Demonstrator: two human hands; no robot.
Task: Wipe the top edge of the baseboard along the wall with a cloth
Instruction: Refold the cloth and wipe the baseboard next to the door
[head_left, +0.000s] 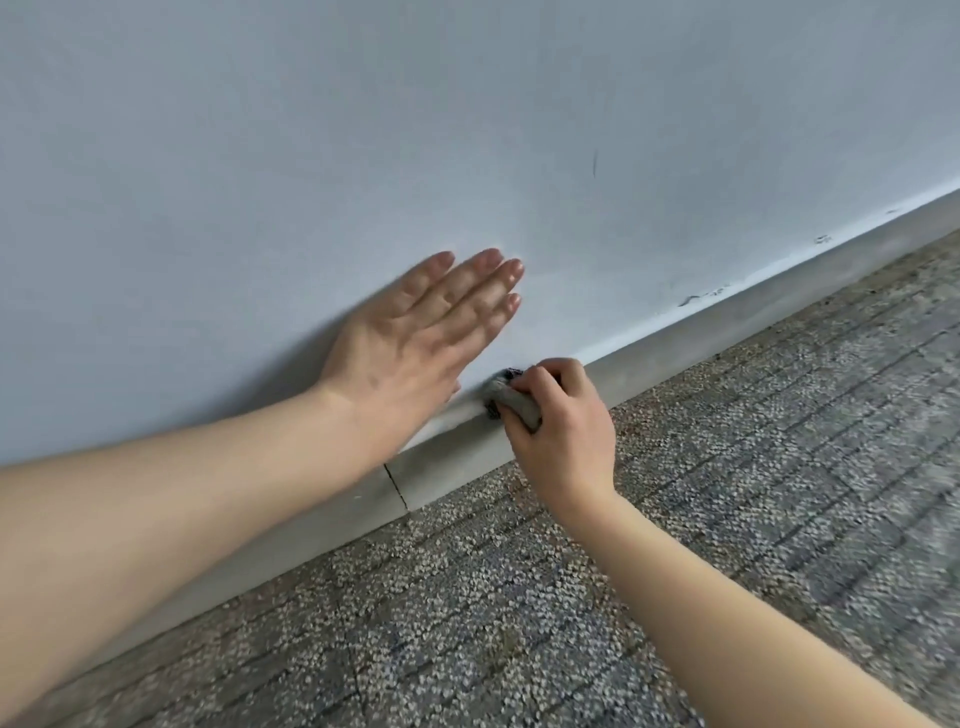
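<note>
While left hand (410, 338) braces, right hand (563, 426) presses cloth (511, 400) onto baseboard (701, 338).

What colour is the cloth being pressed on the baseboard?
Grey, with a darker mottled patch at its wall end; the cloth shows in the head view.

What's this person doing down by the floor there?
Someone is cleaning the baseboard where the wall meets the carpet. The right hand has a grey cloth bunched in its grip and pressed on the baseboard's top edge. The left hand lies flat and open against the wall, seemingly for support. Small scuff marks show along the edge further right.
</note>
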